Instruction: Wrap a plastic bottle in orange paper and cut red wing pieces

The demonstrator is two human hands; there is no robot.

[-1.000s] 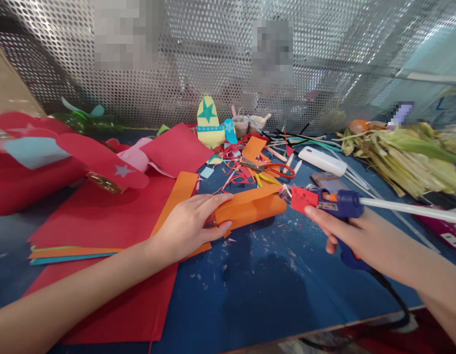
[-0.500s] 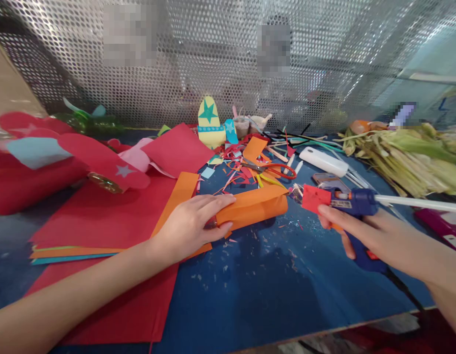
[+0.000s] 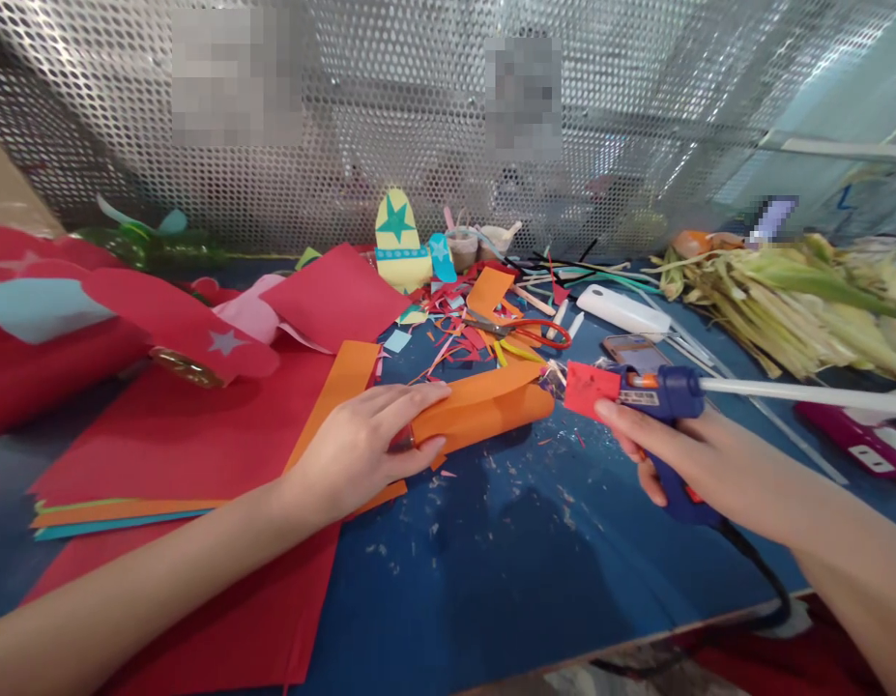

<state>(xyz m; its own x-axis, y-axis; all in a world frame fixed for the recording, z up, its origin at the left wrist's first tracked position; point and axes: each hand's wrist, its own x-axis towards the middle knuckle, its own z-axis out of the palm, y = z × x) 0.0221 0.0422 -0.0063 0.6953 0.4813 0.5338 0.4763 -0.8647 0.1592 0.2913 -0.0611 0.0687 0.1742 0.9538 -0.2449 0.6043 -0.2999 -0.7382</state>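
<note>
Fingers of my left hand [image 3: 371, 440] are wrapped round the left end of a rolled sheet of orange paper [image 3: 491, 418], which has a loose flap along its top. Something darker shows inside the roll by my fingers, but I cannot make it out. My right hand [image 3: 679, 459] grips a blue hot glue gun [image 3: 661, 391] with a long white glue stick [image 3: 795, 389] sticking out of its back. A piece of red paper [image 3: 591, 389] covers its front. The gun's tip is at the right end of the orange flap.
Red paper sheets [image 3: 201, 425] lie stacked at left. Behind the roll are orange-handled scissors [image 3: 524, 329] among paper scraps, a yellow paper shape with a green star [image 3: 396, 227], and a phone [image 3: 636, 353]. Dried husks [image 3: 788, 300] lie at right. The gun's cord [image 3: 766, 570] hangs over the front edge.
My right hand has brought the glue gun left, its tip now at the orange flap's end. My left hand keeps its hold on the roll. The whole view has shifted slightly.
</note>
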